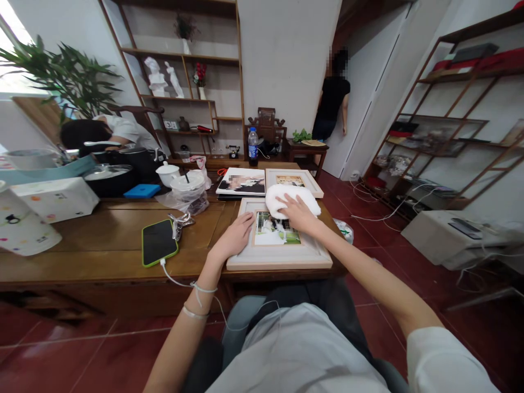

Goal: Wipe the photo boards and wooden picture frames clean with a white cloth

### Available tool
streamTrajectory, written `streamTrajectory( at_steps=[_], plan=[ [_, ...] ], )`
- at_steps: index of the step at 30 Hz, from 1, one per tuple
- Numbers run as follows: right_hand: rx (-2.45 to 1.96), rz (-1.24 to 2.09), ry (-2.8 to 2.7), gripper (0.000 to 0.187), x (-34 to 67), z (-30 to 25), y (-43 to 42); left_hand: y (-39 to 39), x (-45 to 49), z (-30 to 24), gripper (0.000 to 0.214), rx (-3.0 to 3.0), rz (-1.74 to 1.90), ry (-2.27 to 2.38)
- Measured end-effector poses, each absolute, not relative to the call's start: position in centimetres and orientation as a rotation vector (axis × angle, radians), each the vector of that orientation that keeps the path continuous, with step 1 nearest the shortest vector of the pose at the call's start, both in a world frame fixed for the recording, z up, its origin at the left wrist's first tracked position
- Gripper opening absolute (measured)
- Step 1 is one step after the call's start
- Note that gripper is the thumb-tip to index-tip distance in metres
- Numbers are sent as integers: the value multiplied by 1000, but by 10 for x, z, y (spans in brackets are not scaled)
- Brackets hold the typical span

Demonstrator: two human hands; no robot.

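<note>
A pale wooden picture frame (pixel 286 258) with a wide light mat and a photo in its middle lies flat at the table's front edge. My left hand (pixel 238 236) rests on its left side, fingers stretched out. Under my right hand (pixel 298 213) is a white fluffy cloth (pixel 308 197), pressed onto the frame's far part with the fingers spread over it. The cloth covers the photo's top edge. Just behind lies a second light frame (pixel 315 188), partly hidden by the cloth. Left of that one is a printed picture panel (pixel 241 183) on a dark base.
A phone (pixel 159 243) on a white cable lies to the left, beside crumpled foil (pixel 180 224). Farther left stand a lidded plastic cup (pixel 188 183), a blue box (pixel 142 191), a tissue pack (pixel 57 199) and pots. A bottle (pixel 252 146) stands behind. Two people are in the background.
</note>
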State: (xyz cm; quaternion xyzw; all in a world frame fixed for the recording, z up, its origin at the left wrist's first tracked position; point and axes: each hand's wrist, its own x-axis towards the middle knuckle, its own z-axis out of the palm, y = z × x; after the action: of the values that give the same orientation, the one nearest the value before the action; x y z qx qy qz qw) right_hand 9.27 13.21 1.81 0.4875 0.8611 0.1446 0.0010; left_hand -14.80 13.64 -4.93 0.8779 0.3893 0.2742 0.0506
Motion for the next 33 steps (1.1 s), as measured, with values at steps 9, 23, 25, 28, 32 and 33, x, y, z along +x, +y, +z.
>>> streamTrajectory(
  at_steps=[9,23,25,28,32,33],
  plan=[
    [1400,299,2681,37,62,35,78,137,-147,-50,42,2651,845,1192],
    [1156,147,2928,47,52,34,9,134,-147,-45,42,2635,822,1181],
    [1248,163,2878,50,59,24,32,135,-147,-47,42,2636,837,1179],
    [1398,276,2800,52,71,15,71,136,-147,-50,42,2642,860,1181],
    [1573,490,2722,51,81,14,118,137,-148,-50,43,2648,852,1174],
    [1612,543,2704,50,82,15,126,137,-148,-50,43,2650,846,1173]
  ],
)
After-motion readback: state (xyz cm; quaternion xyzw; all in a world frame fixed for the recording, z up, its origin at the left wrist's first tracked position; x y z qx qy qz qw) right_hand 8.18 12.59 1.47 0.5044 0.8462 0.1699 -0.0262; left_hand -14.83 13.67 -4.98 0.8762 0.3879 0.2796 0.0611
